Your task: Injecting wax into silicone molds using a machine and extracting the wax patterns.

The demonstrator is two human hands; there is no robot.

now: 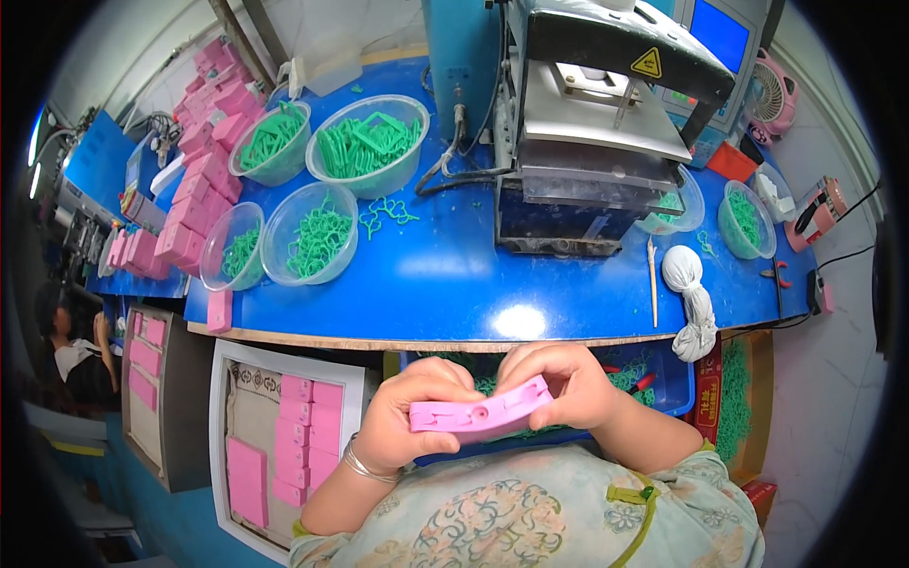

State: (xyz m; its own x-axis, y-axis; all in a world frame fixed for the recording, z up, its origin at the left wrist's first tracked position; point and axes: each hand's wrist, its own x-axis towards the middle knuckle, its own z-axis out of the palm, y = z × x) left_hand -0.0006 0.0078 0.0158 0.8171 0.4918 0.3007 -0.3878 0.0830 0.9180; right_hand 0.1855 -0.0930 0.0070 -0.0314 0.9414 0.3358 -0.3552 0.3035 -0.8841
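Note:
A pink block-shaped piece [481, 414], slightly bowed, with notches and a small round hole along its edge, is held in front of my body. My left hand [413, 402] grips its left end, thumb below. My right hand [576, 386] is closed round its right end, fingers over the far side. Underneath is a blue tray [677, 396] of small green pieces, partly hidden by my hands and arms. A tool with a red and black handle [644, 382] lies in it.
Clear bowls of green pieces [308, 237] stand on the blue table [426, 308]. A press machine [606, 133] is at the back. A white cloth bundle [691, 303] and a wooden stick [652, 284] lie right. Pink blocks fill a box [220, 417]; another person [80, 355] sits far left.

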